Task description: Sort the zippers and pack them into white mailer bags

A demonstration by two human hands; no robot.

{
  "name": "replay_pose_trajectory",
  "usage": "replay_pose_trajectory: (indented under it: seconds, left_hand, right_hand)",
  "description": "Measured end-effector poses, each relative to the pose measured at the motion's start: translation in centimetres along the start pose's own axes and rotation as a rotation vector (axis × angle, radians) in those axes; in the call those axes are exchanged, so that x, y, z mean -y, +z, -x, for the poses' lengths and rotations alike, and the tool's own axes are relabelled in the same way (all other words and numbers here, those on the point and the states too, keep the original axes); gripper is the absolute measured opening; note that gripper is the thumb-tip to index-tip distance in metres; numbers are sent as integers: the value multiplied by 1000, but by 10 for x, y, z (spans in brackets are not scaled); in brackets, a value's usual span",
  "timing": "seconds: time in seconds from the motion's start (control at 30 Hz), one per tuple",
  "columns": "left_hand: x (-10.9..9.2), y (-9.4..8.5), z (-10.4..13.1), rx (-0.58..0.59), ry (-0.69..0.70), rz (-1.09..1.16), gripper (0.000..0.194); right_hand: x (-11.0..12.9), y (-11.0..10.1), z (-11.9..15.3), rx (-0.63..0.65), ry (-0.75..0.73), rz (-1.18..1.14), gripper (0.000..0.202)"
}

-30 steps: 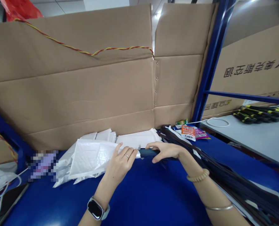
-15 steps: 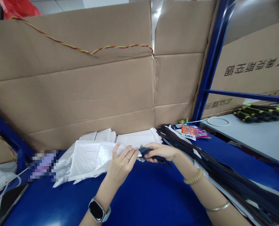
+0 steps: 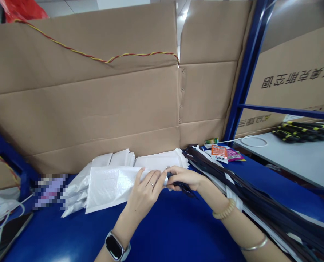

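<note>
My left hand [image 3: 146,189] is closed around the opening end of a white padded mailer [image 3: 107,187], thumb and fingers pressed on it. The mailer stretches left over a pile of similar white mailers [image 3: 76,194]. At its right end, my right hand [image 3: 188,177] pinches a folded bundle of dark strips [image 3: 186,188], whose loose ends hang below the fingers. The bundle's front meets the mailer's mouth; how far it reaches inside is hidden by my fingers. Both hands touch each other above the blue tabletop [image 3: 173,225].
Long dark strips [image 3: 260,196] with white bands lie along the right. Behind them are an orange-and-white packet [image 3: 219,153] and a purple packet [image 3: 234,155]. A cardboard wall [image 3: 110,109] closes off the back. More white mailers [image 3: 159,160] lean against it. A dark flat device [image 3: 9,233] lies at left.
The mailer and my left hand have shifted slightly right and down. The mouth now covers more of the dark bundle's front. My right hand has stayed almost in place.
</note>
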State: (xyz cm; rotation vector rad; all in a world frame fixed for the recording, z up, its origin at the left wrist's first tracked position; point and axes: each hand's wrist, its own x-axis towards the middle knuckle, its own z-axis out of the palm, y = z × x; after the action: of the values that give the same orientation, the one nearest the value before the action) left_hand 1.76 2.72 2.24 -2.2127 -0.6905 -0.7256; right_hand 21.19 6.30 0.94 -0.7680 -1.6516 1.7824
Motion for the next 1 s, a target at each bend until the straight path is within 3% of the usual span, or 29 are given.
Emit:
replay_pose_trajectory:
  seconds: [0.17, 0.4, 0.57, 0.67, 0.77, 1.0]
  left_hand:
    - [3, -5, -3, 72, -59, -27, 49]
    - [6, -1, 0, 31, -51, -60, 28]
    - [7, 0, 0, 26, -44, -87, 27]
    - [9, 0, 0, 30, -51, -107, 28]
    - [10, -2, 0, 46, -73, -107, 31]
    - [10, -9, -3, 40, -159, -91, 33]
  right_hand:
    - [0, -4, 2, 68, 13, -91, 13]
    - [6, 1, 5, 98, 13, 11, 23]
    - [10, -7, 12, -56, -4, 242, 57]
    - [9, -17, 16, -118, 22, 393, 66]
    - [11, -25, 21, -111, 56, 464, 63]
    - [24, -16, 25, -139, -133, 363, 37]
